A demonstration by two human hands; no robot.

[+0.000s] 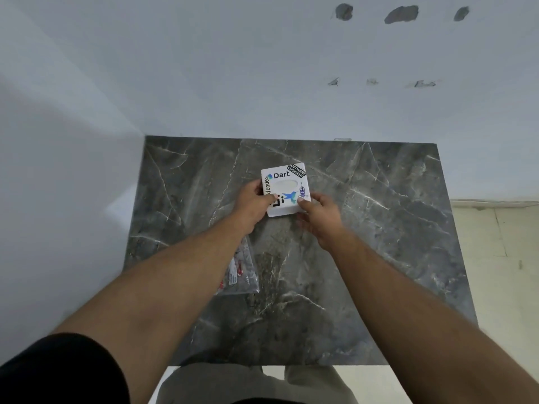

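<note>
A small white box covered in stickers ("Dart", "code", a blue bird) is held over the middle of a dark grey marble table. My left hand grips its left edge, thumb on the top face. On the other side my right hand grips the right near corner, thumb on top and fingers underneath. Whether the box touches the table is unclear.
A clear plastic bag with red-and-white contents lies on the table under my left forearm. White walls meet the table's far and left edges. Pale floor tiles lie to the right. My legs stand at the near edge.
</note>
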